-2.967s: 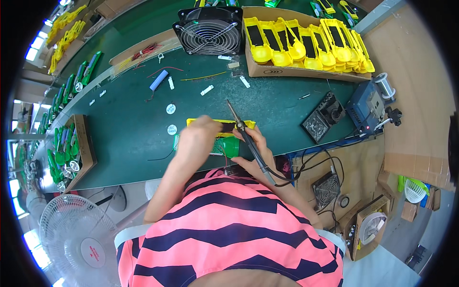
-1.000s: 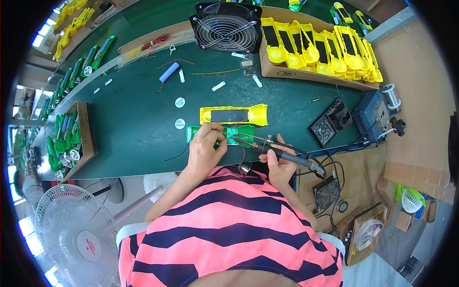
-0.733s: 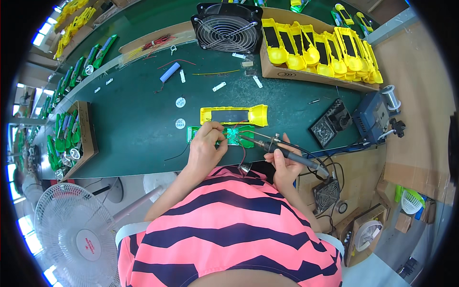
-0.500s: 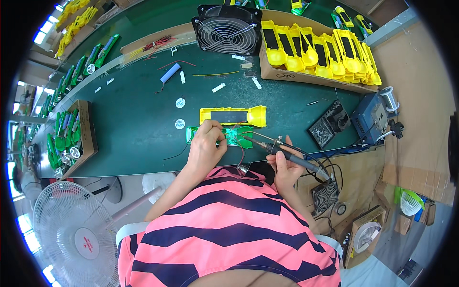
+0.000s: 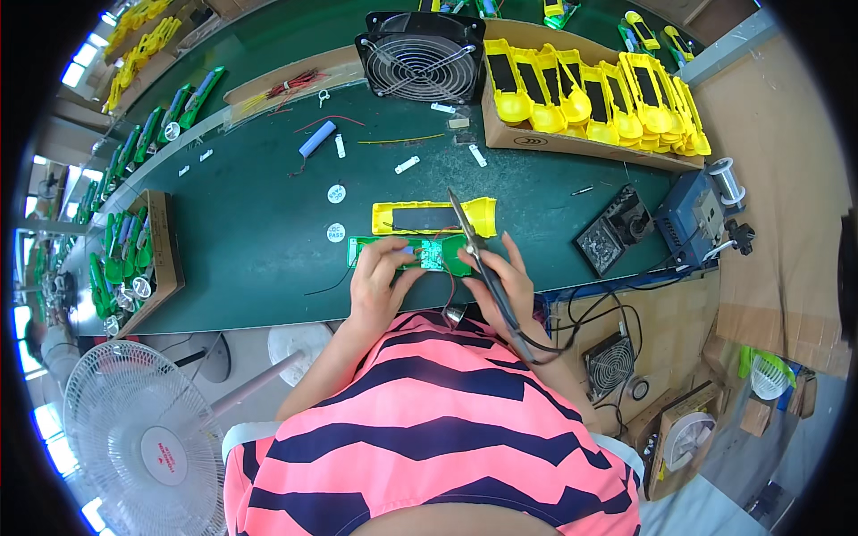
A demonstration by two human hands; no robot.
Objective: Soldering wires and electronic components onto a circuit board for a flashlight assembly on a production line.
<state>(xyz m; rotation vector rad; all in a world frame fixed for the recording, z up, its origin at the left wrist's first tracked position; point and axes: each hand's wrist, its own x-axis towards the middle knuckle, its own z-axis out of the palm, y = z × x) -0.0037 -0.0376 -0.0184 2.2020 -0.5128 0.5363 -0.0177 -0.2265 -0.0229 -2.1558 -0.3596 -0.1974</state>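
A green plastic casing (image 5: 454,243) with a circuit board (image 5: 433,255) lies near the table's front edge. Curled round its left part are the fingers of my left hand (image 5: 375,284). My right hand (image 5: 508,284) is at the casing's right end and holds a soldering iron (image 5: 473,234) against the palm. The iron's tip points away from me, above a yellow housing (image 5: 427,219) with a dark panel just behind the casing. A red wire loops down from the board to a small silver lamp cup (image 5: 454,314) at the table edge.
A carton of yellow housings (image 5: 572,147) stands behind, beside a black fan (image 5: 422,58). At right are a soldering stand (image 5: 617,232), a blue station (image 5: 693,223) and a solder spool (image 5: 726,181). A box of green casings (image 5: 161,255) sits left; a blue battery (image 5: 316,139) lies further back.
The soldering iron has come off the board and swung upright, its tip now pointing away. My right hand has moved left to the casing's end. My left fingers have shifted slightly on the casing.
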